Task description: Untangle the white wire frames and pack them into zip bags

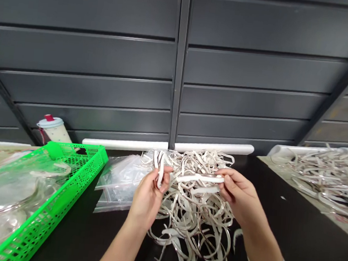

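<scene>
Between the thumb and fingers of my left hand (149,196) are pinched curved silver-and-white strips (159,168), held upright. My right hand (241,196) grips the end of another such strip (200,178), which points left, roughly level, toward my left hand. Its exact kind does not show. Below and behind both hands spreads a tangled pile of similar curved strips (189,226) on the black tabletop (277,243). Clear plastic bags (120,178) lie just left of the pile, partly behind my left forearm.
A green perforated basket (63,197) at left holds clear bags with curved strips inside. Behind it stands a bottle (54,129) with a red-topped lid. More strips (332,178) heap up at far right. White rolled edging (215,147) runs along the grey panel wall (122,56).
</scene>
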Demonstrator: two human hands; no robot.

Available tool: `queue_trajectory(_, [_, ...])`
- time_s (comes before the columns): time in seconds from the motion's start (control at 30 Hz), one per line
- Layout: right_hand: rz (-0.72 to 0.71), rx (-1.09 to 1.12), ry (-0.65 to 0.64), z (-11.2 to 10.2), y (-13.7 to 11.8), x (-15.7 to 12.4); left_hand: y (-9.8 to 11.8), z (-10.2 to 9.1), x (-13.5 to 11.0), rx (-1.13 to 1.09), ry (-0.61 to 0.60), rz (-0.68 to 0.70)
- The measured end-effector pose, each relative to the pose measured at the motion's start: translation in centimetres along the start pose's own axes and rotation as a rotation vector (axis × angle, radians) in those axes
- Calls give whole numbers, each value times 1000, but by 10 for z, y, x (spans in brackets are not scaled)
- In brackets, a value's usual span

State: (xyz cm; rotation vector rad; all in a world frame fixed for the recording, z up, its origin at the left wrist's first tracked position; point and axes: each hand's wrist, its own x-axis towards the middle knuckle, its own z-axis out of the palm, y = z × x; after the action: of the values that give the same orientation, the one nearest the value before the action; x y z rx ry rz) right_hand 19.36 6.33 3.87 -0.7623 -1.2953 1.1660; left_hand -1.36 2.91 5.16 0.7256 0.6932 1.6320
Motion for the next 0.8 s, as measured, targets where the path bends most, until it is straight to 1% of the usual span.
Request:
queue_trajectory(0.07, [10, -98, -54, -10, -1, 2, 2, -1, 0, -26, -22, -25])
queue_trajectory(0.1, [2, -173, -53, -15, 0, 5, 3, 0, 0, -38, -29, -39])
queue_trajectory(0.13, [-13, -257, -22, -20, 3, 8, 4, 0, 0, -47, -33, -51])
queue_trajectory(0.2, [-53, -428, 107, -30, 15, 18, 5, 1, -1, -62, -34, -63])
queue_trajectory(0.27, [-62, -573, 221, -38, 28, 29, 6, 2, -2, -69, -27, -62])
queue_trajectory(0.33, [-98, -804, 255, -42, 38, 38, 6, 3, -3, -73, -19, -61])
queue_trajectory(0.37, [-114, -908, 238, -42, 41, 40, 7, 3, -3, -74, -16, -62])
queue_trajectory(0.43, [-126, -1039, 129, -36, 44, 40, 8, 2, -2, -75, -11, -62])
queue_trajectory(0.53, [-73, -1046, -155, -15, 49, 32, 8, 1, -2, -74, -7, -59])
queue_trajectory(0.6, [-33, -1048, -305, 1, 58, 26, 8, 1, -2, -68, -7, -56])
queue_trajectory(0.63, [-14, -1054, -348, 9, 64, 24, 8, 1, -2, -65, -7, -56])
queue_trajectory(0.7, [16, -1064, -393, 19, 73, 22, 9, 1, -2, -65, -9, -59])
queue_trajectory(0.8, [9, -1028, -408, 18, 75, 26, 11, 0, -3, -78, -8, -57])
